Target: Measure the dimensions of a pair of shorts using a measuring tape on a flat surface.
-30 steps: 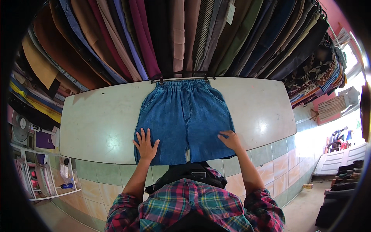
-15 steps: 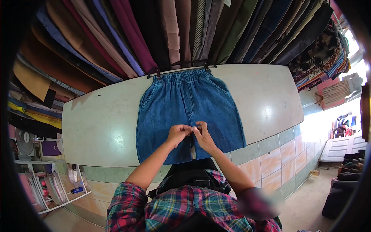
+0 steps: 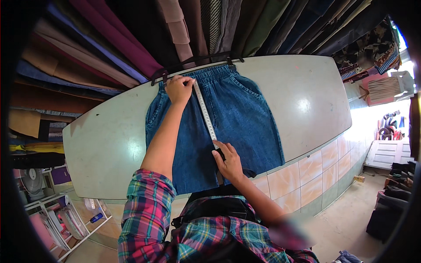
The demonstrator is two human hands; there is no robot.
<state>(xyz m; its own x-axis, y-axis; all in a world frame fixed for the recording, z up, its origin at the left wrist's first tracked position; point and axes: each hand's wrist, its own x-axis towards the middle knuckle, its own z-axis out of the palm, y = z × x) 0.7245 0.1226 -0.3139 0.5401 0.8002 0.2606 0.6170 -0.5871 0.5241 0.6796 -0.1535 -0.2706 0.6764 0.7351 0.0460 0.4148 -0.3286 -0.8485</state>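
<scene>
Blue denim shorts (image 3: 245, 118) lie flat, waistband away from me, still clipped to a black hanger (image 3: 199, 60). A white measuring tape (image 3: 204, 109) runs down their front beside the fly seam. My left hand (image 3: 179, 90) pinches the tape's far end at the elastic waistband. Lower down, near the crotch, my right hand (image 3: 229, 162) is closed on the tape's near end. Something dark shows between its fingers and thumb; I cannot tell whether it is the tape's case.
Beneath the shorts is a pale table (image 3: 109, 144) with rounded edges. Hanging trousers (image 3: 118, 39) in many colours crowd its far side. White shelving (image 3: 66, 215) and a fan (image 3: 33, 182) stand at left; dark folded clothes (image 3: 388, 206) are piled at right.
My hands were together over the shorts' lower middle. The left has moved up to the waistband and the right slightly down, with the tape now drawn out between them.
</scene>
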